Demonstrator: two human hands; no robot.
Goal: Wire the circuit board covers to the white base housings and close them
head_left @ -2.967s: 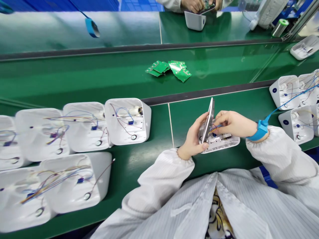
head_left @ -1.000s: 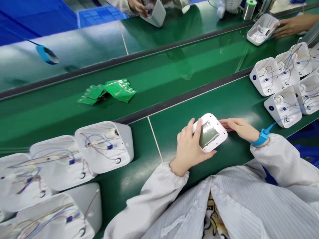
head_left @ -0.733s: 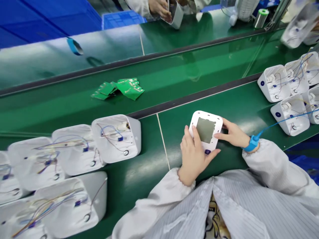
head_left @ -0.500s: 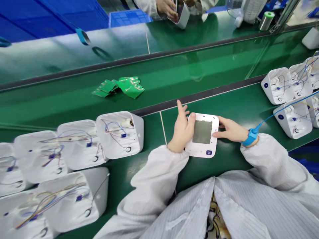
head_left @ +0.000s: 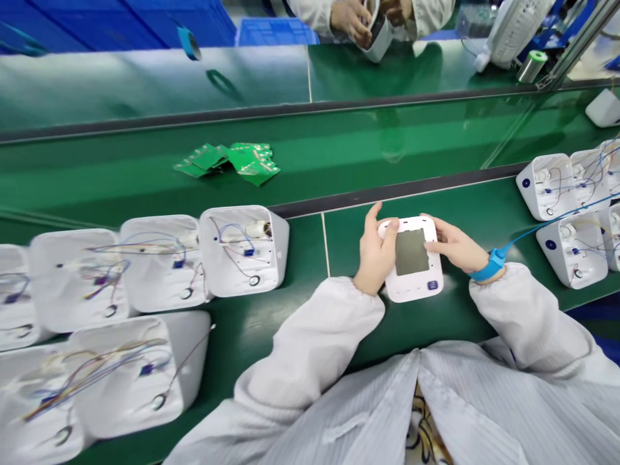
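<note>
Between my two hands is a white display panel (head_left: 415,289) with rounded corners, a grey screen and a dark blue button at its lower right corner. My left hand (head_left: 378,255) grips its left edge, thumb lying along the front and index finger pointing up past the top corner. On the opposite edge, my right hand (head_left: 458,245) has its thumb on the front near the screen and its fingers partly hidden behind. A blue wrist strap (head_left: 490,266) with a blue cord sits on my right wrist. The panel is held over the green bench (head_left: 349,242).
White housings (head_left: 278,258) with loose wires stand in rows at left; more housings (head_left: 571,252) stand at right. Green circuit boards (head_left: 252,163) lie on the green strip beyond a dark rail (head_left: 358,199). Across it, a co-worker's hands (head_left: 356,22) hold a white part.
The view has shifted slightly. My left fingers have drawn in closer to the panel's edge. Both hands still hold the panel, and the co-worker's hands still hold their part.
</note>
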